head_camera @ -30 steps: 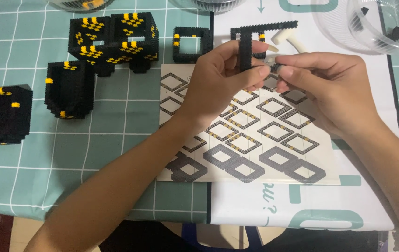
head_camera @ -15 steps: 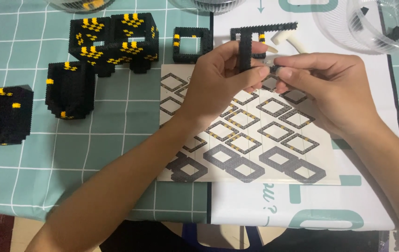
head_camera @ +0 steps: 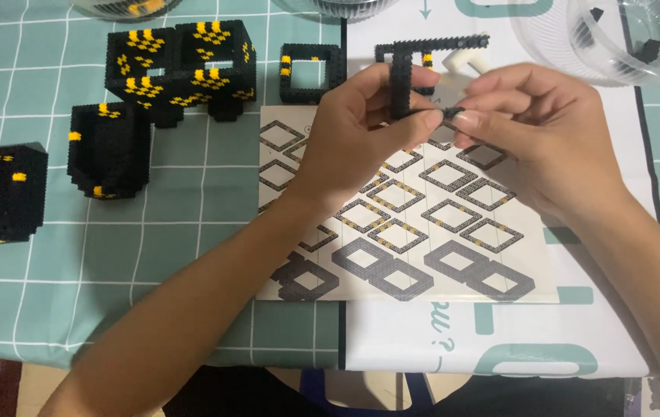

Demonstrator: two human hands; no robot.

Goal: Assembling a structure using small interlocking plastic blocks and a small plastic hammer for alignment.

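Where the fingertips meet, just above the frame's centre, a small black brick (head_camera: 450,113) is pinched shut between thumb and forefinger of the right hand (head_camera: 534,127). A black T-shaped strip (head_camera: 402,81) is gripped by the closed left hand (head_camera: 361,131) on its upright bar. Being thin studded plastic, the strip is judged light, stiff and easily snapped apart; it is best held near the joint. Beneath lies a pattern sheet (head_camera: 453,232); black-and-yellow cubes (head_camera: 179,66) stand at upper left.
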